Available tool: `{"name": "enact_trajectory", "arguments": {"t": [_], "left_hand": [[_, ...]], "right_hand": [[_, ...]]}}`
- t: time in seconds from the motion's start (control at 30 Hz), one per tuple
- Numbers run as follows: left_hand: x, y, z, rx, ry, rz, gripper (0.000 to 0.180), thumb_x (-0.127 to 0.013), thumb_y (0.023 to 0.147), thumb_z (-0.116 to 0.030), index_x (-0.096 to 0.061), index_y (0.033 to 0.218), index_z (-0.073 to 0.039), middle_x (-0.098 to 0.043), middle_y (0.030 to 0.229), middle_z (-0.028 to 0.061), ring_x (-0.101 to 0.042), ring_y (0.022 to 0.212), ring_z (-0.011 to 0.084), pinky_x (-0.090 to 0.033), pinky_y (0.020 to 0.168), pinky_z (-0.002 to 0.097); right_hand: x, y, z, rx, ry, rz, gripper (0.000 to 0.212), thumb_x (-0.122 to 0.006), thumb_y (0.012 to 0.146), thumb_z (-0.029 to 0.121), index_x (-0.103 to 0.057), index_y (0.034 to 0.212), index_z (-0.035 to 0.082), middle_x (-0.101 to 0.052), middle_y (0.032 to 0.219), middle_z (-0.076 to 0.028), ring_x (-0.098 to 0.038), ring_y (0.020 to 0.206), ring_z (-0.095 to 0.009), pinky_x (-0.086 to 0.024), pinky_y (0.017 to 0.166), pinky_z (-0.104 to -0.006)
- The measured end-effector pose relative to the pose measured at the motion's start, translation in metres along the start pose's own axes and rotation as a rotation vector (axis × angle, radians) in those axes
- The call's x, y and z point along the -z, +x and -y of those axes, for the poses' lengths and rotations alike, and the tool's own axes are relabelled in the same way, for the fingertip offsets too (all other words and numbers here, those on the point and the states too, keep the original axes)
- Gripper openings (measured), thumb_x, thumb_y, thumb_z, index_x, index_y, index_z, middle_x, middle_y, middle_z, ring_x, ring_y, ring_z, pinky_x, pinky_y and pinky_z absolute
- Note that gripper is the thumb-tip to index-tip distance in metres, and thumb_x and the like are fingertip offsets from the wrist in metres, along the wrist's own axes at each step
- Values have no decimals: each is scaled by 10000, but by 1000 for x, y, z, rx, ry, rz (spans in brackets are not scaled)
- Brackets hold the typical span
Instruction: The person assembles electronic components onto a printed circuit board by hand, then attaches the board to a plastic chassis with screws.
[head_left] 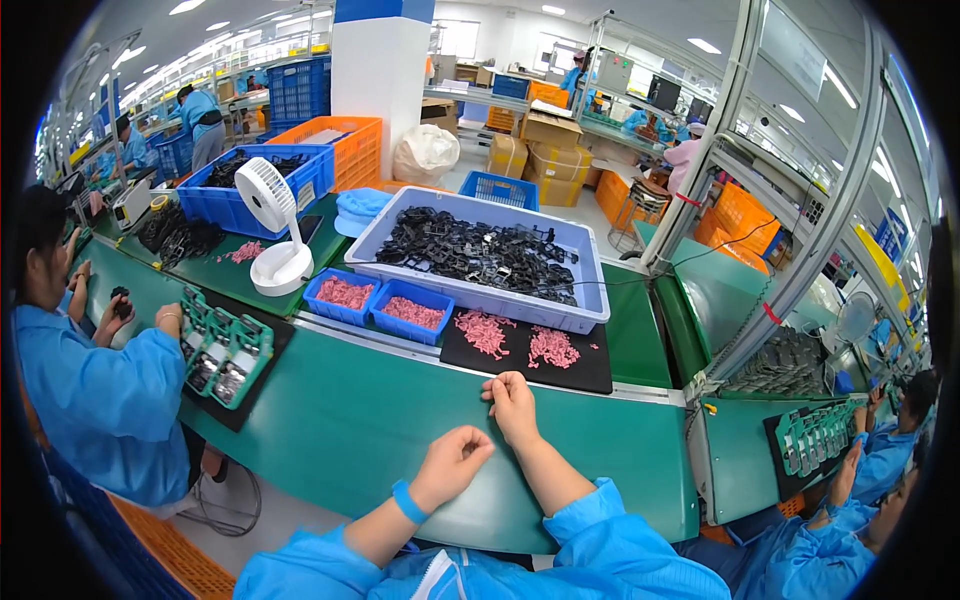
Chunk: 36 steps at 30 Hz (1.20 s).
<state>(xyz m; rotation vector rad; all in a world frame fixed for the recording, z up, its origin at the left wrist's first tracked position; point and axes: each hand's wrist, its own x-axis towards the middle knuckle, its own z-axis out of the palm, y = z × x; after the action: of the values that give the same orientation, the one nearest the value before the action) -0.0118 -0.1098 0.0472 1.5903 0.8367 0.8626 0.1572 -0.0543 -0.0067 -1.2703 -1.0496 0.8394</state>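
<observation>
My left hand [456,462] rests on the green conveyor belt [340,420] with its fingers curled into a loose fist and nothing in it; a blue band sits on that wrist. My right hand [514,403] lies flat further forward, fingertips touching the near edge of a black mat [590,372] that carries two small heaps of pink parts [520,340]. Behind the mat stands a large pale blue tray [400,230] full of black plastic parts [480,252]. Neither hand holds anything.
Two small blue bins of pink parts [380,303] sit left of the mat, beside a white desk fan [272,225]. A person in blue at the left works by green fixtures [225,350]. More workers sit at the right with green fixtures [815,438].
</observation>
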Motion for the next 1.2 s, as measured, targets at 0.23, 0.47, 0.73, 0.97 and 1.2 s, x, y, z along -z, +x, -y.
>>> {"name": "enact_trajectory", "arguments": {"t": [0.23, 0.47, 0.73, 0.97, 1.2], "left_hand": [[80, -58, -16, 82, 45, -43, 87, -666, 856, -92, -639, 895, -19, -629, 808, 25, -564, 739, 80, -481, 668, 244], [183, -84, -73, -206, 445, -273, 80, -645, 800, -14, -584, 851, -20, -604, 840, 104, -603, 827, 263, -478, 762, 337], [362, -29, -16, 60, 613, -488, 156, -677, 797, -120, -615, 804, 23, -634, 1039, 137, -604, 1019, 240, -469, 850, 341], [489, -16, 86, 313, 383, -579, 120, -678, 810, -139, -666, 800, -19, -630, 747, 34, -565, 773, 167, -447, 746, 313], [461, 2, 74, 472, 231, -399, 94, -689, 833, -125, -659, 850, -37, -635, 764, 2, -545, 657, 108, -438, 646, 260]], "right_hand": [[-4, 2, -5, 38, -75, 35, 68, -481, 982, 90, -496, 978, 24, -638, 927, -79, -612, 766, -105, -473, 535, -212], [0, 5, -12, 52, -58, 33, 48, -504, 981, 103, -505, 988, 55, -634, 907, -74, -614, 756, -110, -460, 542, -200], [2, -3, 4, 27, -132, 16, 63, -477, 990, 108, -502, 970, 54, -622, 896, -59, -580, 738, -82, -433, 525, -185], [-11, -1, 2, 85, -172, 20, 59, -494, 969, 80, -509, 938, 33, -644, 864, -61, -603, 703, -88, -451, 511, -208], [-7, -2, 1, 152, -229, 1, 62, -474, 975, 65, -499, 940, 21, -622, 871, -64, -598, 725, -99, -470, 585, -213]]}}
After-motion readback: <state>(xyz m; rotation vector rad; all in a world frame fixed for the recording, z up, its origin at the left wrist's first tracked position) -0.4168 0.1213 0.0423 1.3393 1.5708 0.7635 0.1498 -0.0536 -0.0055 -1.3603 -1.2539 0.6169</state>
